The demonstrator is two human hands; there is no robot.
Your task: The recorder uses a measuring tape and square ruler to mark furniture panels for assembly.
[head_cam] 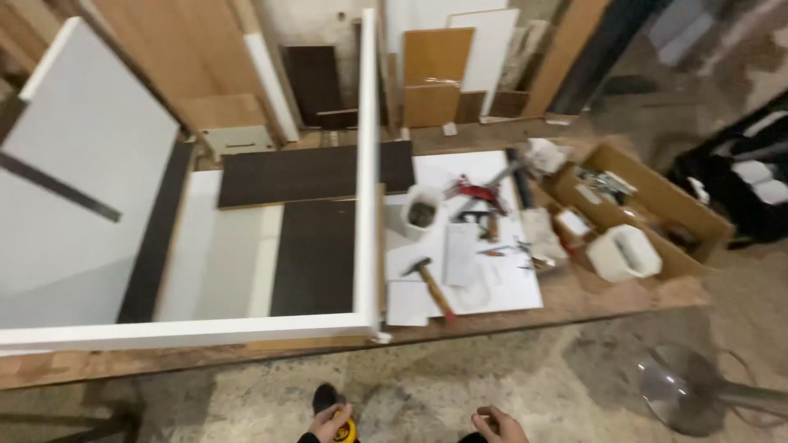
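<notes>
Fingers (335, 420) of left hand (330, 425) curl around yellow tool (350, 432), clear of bench edge (460, 332).

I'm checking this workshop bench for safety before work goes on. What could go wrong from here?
The hammer lies near the bench's front edge, handle pointing outward; a bump might knock it off towards the person's feet. The white cabinet frame stands on thin panel edges, so a push could tip or rack it. Loose papers and small tools clutter the white sheet and might slide. The left hand seems to hold a yellow object; the right hand looks loosely curled.
</notes>
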